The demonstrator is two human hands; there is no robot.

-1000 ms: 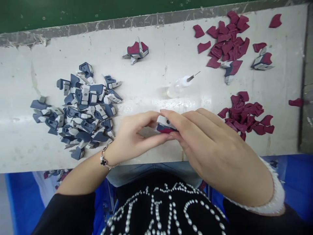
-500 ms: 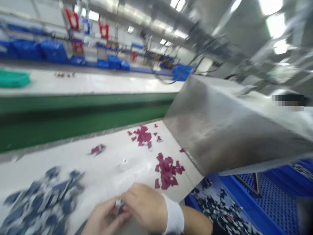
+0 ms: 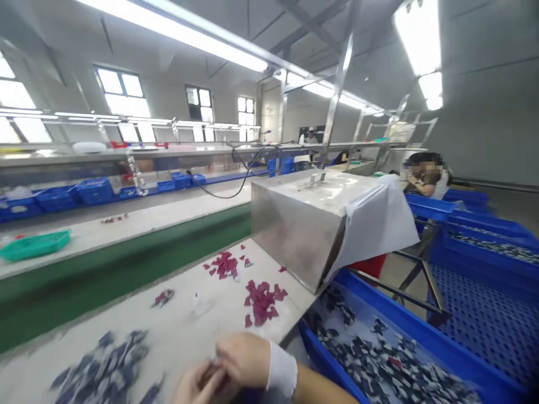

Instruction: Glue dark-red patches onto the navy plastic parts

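At the bottom of the head view, my left hand point(image 3: 197, 382) and my right hand point(image 3: 245, 358) meet with curled fingers. Between the fingertips they pinch a small cloth piece, of which only a light bit shows; the rest is hidden. A white band wraps my right wrist. To the left lies a blurred heap of dark blue and grey-white pieces point(image 3: 107, 367). Dark red cloth pieces point(image 3: 261, 303) lie loosely piled beyond my right hand. Another red pile point(image 3: 224, 265) sits farther back, and a small red-and-grey cluster point(image 3: 163, 297) lies left of it.
A metal box point(image 3: 295, 224) stands at the table's far right end, a white cloth point(image 3: 379, 221) hanging off it. Right of the table is a blue bin point(image 3: 353, 280) holding many dark pieces. A green tray point(image 3: 37, 245) rests on the opposite bench. Other people sit farther back.
The view has tilted and levelled, bringing in windows, lights and more of the blue bins. My hands stay together at the bottom; the piles look unchanged.
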